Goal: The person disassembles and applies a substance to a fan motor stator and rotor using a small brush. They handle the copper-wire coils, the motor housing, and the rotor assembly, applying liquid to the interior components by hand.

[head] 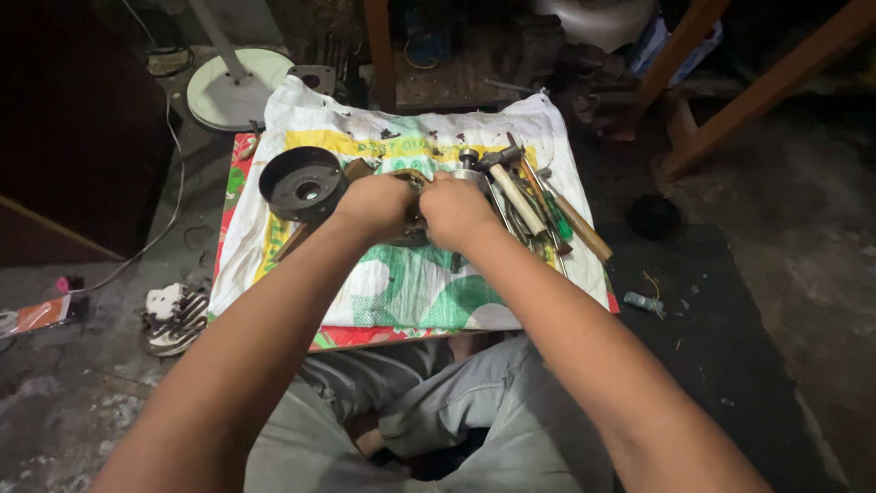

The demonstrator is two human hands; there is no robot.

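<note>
My left hand [376,205] and my right hand [456,211] are clenched side by side over a white, green and yellow woven sack [401,283] spread on the floor. Between them they grip a small metal part [415,183], mostly hidden by the fingers. A dark round metal housing [303,183] with a centre hole lies just left of my left hand. To the right of my right hand lies a pile of hand tools [534,205]: a hammer, screwdrivers with wooden and green handles, and pliers.
A white round fan base [239,87] with a pole stands at the back left. Wooden stand legs [730,87] rise at the back right. A sandal [175,315] and a cable lie on the concrete at left. A dark mat [703,338] lies at right.
</note>
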